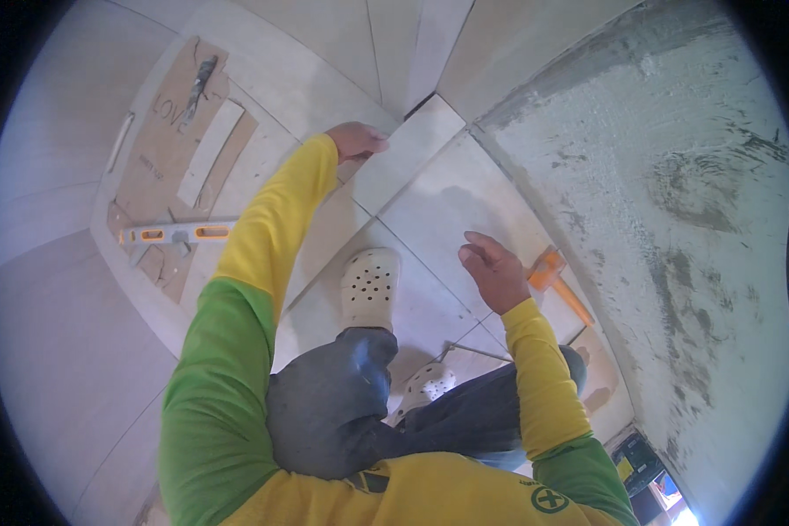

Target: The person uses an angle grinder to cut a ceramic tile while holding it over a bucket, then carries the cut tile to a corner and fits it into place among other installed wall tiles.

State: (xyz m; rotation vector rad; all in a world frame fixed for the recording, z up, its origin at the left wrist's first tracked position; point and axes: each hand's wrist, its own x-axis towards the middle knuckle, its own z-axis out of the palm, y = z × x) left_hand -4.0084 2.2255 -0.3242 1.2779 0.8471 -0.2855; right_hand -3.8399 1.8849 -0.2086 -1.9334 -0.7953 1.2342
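My left hand [356, 141], beyond the yellow sleeve, reaches to a narrow pale tile [416, 145] by the base of the tiled wall. Its fingers are pressed together at the tile's left edge; what is between them, if anything, is hidden. My right hand [491, 267] hovers over a square floor tile [431, 209], fingers loosely bent and apart, with nothing in them. Just right of it lies an orange mallet [572, 298] along the foot of the rough wall. My light perforated clog [368, 285] stands on the tiles between my arms.
On the left, torn cardboard [145, 193] carries a white strip [210, 153], a dark tool [200, 88] and a silver-and-orange level [167, 236]. A rough plastered wall [701, 219] borders the right. My other clog [425, 387] is below. Dark items [636, 465] sit at lower right.
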